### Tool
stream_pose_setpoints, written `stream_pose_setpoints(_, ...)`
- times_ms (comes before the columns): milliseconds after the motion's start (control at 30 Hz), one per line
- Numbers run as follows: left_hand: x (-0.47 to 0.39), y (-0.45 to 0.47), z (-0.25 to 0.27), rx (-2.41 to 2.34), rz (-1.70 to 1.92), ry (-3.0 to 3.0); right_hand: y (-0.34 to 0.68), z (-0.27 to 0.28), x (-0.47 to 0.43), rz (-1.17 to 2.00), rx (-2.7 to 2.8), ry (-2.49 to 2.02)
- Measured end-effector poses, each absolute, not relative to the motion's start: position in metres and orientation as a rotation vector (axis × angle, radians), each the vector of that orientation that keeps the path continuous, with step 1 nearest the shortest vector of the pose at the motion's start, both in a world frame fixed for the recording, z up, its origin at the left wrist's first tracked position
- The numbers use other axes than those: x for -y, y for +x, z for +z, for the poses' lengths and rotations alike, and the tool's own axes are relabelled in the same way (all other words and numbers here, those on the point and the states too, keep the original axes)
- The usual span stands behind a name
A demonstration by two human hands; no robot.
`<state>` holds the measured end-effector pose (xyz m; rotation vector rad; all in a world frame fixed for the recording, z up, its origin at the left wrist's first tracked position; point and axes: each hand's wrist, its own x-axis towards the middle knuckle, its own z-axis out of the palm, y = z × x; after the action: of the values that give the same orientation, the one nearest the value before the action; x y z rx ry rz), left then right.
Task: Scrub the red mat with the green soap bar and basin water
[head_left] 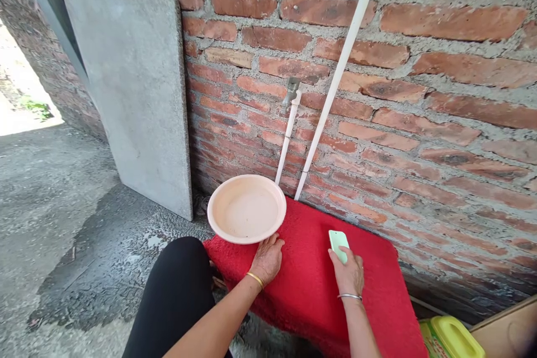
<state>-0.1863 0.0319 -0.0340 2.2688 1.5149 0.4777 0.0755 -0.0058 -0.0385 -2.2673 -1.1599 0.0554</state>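
My left hand (267, 260), with a gold bangle at the wrist, rests palm down on red plush cloth (306, 279). Its fingers are stretched forward to the near rim of a pale pink plastic basin (247, 210), the fingertips partly hidden there. The basin sits on the cloth's left end and shows no visible contents beyond a small dark speck. To the right, my right hand (350, 271), with a silver bangle, is closed on a pale green, flat oblong object (337, 240) with rounded corners and a small dark hole near its far end. The object is over the cloth; its underside is hidden.
A brick wall (419, 89) stands behind the cloth, with white pipes (331, 95) and a tap (291, 89). A grey slab (138, 89) leans at left above wet concrete (113, 257). A yellow-green jug (448, 335) stands at lower right. My knee (180, 274) is beside the cloth.
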Motion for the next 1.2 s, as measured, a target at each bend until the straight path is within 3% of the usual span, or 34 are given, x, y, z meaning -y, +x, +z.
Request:
stream_pose_setpoints(367,-0.033,-0.187,-0.037,-1.510,0.485,2.303,0.007,-0.033,-0.013,0.348,1.725,-1.803)
stream_pose_setpoints(633,-0.033,-0.186,-0.037,-1.503,0.491,2.286,0.011,-0.032,-0.020,0.310,1.742,-1.983)
stream_pose_setpoints(967,-0.032,-0.186,-0.037,-1.511,0.475,2.257,0.066,-0.030,-0.007,0.146,1.314,-2.386)
stream_pose_setpoints(1200,-0.033,-0.187,-0.036,-1.519,0.453,2.256,0.076,-0.034,-0.003,0.091,1.204,-2.408)
